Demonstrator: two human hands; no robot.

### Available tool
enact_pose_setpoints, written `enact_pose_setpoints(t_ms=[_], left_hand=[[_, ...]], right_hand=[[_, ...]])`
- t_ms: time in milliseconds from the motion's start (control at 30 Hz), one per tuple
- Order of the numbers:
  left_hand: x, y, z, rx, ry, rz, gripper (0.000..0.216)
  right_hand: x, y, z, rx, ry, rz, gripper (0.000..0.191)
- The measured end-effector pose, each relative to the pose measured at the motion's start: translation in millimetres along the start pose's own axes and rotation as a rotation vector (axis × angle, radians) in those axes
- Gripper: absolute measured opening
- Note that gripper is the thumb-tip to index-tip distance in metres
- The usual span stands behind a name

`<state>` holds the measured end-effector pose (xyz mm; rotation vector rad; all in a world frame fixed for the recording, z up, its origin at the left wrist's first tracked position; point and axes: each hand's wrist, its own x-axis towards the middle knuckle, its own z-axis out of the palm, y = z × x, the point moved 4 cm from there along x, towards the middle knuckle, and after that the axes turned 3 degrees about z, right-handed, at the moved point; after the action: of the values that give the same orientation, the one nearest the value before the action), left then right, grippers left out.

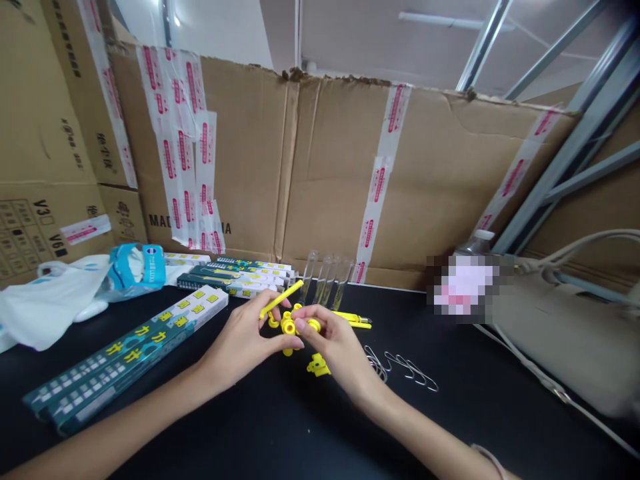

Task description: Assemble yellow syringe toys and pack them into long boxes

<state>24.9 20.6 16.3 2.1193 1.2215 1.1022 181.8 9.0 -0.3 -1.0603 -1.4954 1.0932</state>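
Observation:
My left hand (240,340) is closed around a slim yellow rod (283,298) that points up and to the right, its thumb stretched toward the right hand. My right hand (340,347) has its thumb and fingers pinched on a small round yellow cap (314,325), partly hidden by the fingers. Several similar yellow ring-shaped pieces (289,327) cluster between the two hands. Below the right fingers lies a flat yellow part with holes (317,365). Past the right knuckles, more yellow rods (353,319) lie on the black table (280,427), one with a metal tip.
Clear tubes (325,280) stand behind the hands, beside stacked printed boxes (240,275). Two long green-and-white boxes (140,353) lie left, near a blue tissue pack (136,265) and white bag (55,297). Metal S-hooks (413,370), a blurred bottle (465,283) and beige handbag (565,333) are right.

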Motion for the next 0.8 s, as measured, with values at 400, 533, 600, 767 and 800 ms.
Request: enact_pose_setpoints(t_ms=[400,533,600,767,800], left_hand=[[3,-18,-8,0.232,-0.029,0.021,0.013],[-2,-32,-3,0.291,-0.073,-0.022,0.017],[-3,-38,0,0.307,-0.093,-0.038,0.023],[-2,-36,0,0.322,-0.091,-0.051,0.036],[-1,-32,-1,0.314,-0.082,-0.035,0.032]], right_hand=[[9,-3,-28,-0.123,0.157,-0.155,0.027],[1,7,-57,-0.258,0.210,-0.152,0.022],[-5,11,-67,-0.281,0.226,-0.164,0.023],[-16,9,-70,-0.203,0.167,-0.167,0.029],[-17,7,-68,-0.178,0.141,-0.146,0.031]])
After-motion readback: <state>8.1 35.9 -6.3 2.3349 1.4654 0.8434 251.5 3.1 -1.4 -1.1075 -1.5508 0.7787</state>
